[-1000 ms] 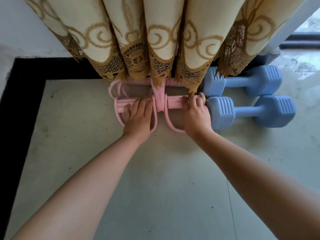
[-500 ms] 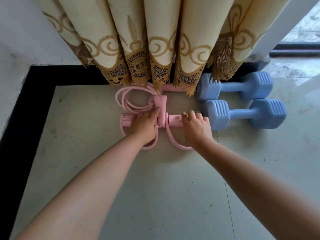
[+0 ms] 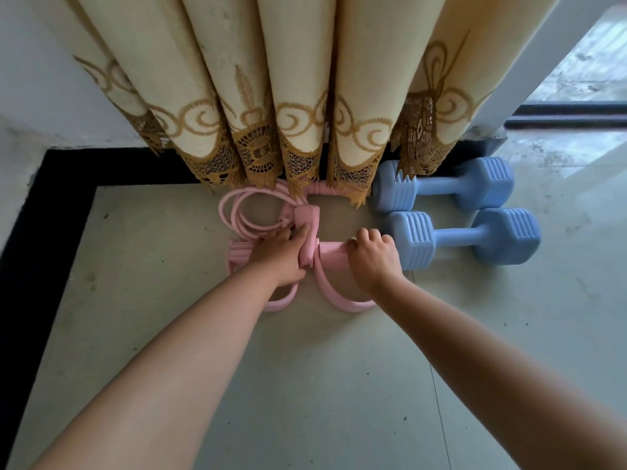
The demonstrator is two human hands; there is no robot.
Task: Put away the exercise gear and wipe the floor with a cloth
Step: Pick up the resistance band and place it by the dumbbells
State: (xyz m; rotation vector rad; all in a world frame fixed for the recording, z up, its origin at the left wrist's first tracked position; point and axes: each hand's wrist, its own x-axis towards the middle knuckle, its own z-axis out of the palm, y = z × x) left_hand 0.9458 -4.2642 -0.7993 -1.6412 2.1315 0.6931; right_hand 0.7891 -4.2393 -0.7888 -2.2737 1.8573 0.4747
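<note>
The right hand [image 3: 373,257] is curled over the right end of the pink foam bar [image 3: 332,254] of a pink pull-rope exerciser [image 3: 307,232] lying on the floor [image 3: 305,385]; the knuckles face up and the fingers wrap the far side of the bar, so this is a closed grip on the bar. The left hand [image 3: 280,254] lies on the bar's left half, its fingers reaching forward onto the pink centre strap [image 3: 307,217] and bent around it. It holds the strap (how tightly cannot be told).

Beyond the left hand's fingertips the pink tubes [image 3: 237,212] coil in loops on the floor, running back under the lace hem of the cream curtain [image 3: 298,106]. A second pink handle [image 3: 319,190] shows just past the loops, partly behind the curtain hem. On the near side of both hands two pink foot loops [image 3: 339,300] curve toward the person, flat on the floor.

Just beside the right hand, on its outer side, sits a blue dumbbell [image 3: 464,237], its near head close to the knuckles but apart from them. A second blue dumbbell [image 3: 444,186] lies farther away, parallel to the first, its left head tucked under the curtain edge.

A black border [image 3: 40,212] frames the floor on the far-left side of the left hand.
</note>
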